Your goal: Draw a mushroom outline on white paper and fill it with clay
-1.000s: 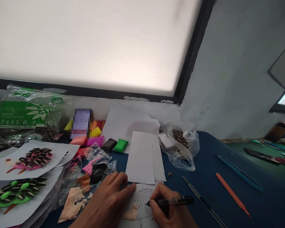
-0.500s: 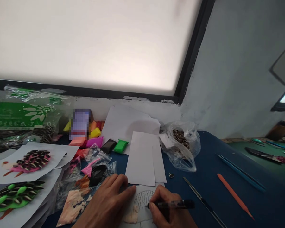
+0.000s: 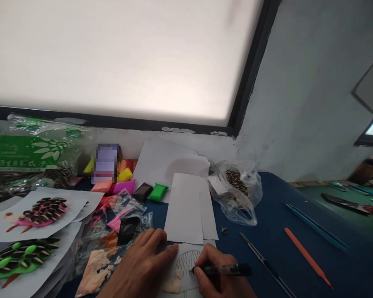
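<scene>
My right hand grips a black pen, its tip touching a drawing on a white sheet. The drawing is a rounded outline filled with short strokes, with a flat piece of peach clay at its lower left. My left hand lies palm down on the left side of this sheet, fingers stretched out and holding nothing. A peach clay packet lies to the left of that hand, beside opened plastic wrappers.
Blank paper and a bag of sunflower seeds lie beyond my hands. On the right are tweezers, an orange clay tool and a blue tool. Seed-and-clay pictures, coloured clay packets and a green seed bag stand left.
The pen and my right hand have shifted very slightly over the drawing. My left hand stays in place on the sheet.
</scene>
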A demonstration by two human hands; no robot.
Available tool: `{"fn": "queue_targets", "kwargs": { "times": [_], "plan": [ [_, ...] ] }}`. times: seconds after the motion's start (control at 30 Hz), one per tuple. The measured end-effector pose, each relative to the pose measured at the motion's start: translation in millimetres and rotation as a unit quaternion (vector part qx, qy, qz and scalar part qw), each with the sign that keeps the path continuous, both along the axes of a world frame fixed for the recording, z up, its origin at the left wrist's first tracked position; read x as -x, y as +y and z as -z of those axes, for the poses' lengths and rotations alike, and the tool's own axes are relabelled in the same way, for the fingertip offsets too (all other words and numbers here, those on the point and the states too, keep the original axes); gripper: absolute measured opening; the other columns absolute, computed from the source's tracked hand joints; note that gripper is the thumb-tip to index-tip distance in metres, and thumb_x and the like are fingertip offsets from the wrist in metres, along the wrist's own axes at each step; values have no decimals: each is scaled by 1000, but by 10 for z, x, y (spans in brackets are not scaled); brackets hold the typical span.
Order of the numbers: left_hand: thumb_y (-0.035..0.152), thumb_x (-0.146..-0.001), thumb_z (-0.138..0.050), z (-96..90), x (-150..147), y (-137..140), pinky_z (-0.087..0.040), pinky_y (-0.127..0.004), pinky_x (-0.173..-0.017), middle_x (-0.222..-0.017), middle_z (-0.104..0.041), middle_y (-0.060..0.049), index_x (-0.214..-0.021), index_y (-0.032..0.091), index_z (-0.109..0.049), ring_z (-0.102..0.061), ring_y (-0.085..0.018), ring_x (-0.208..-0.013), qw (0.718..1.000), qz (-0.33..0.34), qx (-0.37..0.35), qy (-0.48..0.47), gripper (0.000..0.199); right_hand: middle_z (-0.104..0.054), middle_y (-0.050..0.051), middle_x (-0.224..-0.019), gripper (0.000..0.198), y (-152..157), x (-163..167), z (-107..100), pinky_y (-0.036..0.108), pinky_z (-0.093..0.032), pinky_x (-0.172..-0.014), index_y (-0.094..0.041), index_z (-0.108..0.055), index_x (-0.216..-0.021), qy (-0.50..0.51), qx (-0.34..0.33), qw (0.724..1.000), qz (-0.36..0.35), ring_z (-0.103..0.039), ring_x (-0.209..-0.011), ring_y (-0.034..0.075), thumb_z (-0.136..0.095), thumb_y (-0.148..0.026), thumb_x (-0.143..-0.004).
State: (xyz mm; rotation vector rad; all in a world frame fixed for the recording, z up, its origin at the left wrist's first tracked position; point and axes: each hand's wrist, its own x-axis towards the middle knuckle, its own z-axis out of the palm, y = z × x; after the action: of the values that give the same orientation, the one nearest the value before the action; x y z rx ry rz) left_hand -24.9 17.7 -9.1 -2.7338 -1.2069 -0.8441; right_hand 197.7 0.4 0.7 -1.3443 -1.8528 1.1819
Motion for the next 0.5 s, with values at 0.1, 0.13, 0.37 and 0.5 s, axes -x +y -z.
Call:
{"fn": "queue_targets", "kwargs": {
  "times": [0.1, 0.13, 0.37, 0.5],
  "plan": [
    [4, -88, -50, -3, -1, -1, -46, -33, -71, -99, -57, -7, -110, 24, -64, -55, -24, -84, 1000, 3, 16, 7, 34, -50, -3, -65, 19, -2, -6, 9, 23, -28, -51, -22, -47, -79, -7, -6, 1000, 2, -40, -53, 11, -57, -35, -87],
    [3, -88, -50, -5, -1, -2, -46, -33, -71, -99, -58, -7, -111, 24, -64, -55, -24, -84, 1000, 2, 19, 10, 34, -49, -3, -65, 19, -3, -7, 9, 23, -29, -51, -22, -47, -79, -7, -6, 1000, 3, -40, -53, 11, -57, -35, -87],
    [4, -88, -50, -10, 3, -6, -46, -32, -71, -99, -58, -7, -111, 25, -65, -56, -23, -84, 1000, 3, 14, -1, 34, -50, -3, -63, 20, -7, -15, 10, 23, -29, -49, -22, -46, -78, -10, 0, 1000, 10, -41, -52, 12, -58, -36, -87],
    [5, -90, -47, 5, 3, 3, -46, -31, -70, -98, -58, -7, -112, 25, -64, -55, -23, -83, 1000, 5, -2, -6, 35, -49, -3, -63, 20, -7, -14, 9, 23, -29, -49, -23, -46, -78, -3, -3, 1000, 3, -41, -52, 12, -58, -37, -86]
  ]
}}
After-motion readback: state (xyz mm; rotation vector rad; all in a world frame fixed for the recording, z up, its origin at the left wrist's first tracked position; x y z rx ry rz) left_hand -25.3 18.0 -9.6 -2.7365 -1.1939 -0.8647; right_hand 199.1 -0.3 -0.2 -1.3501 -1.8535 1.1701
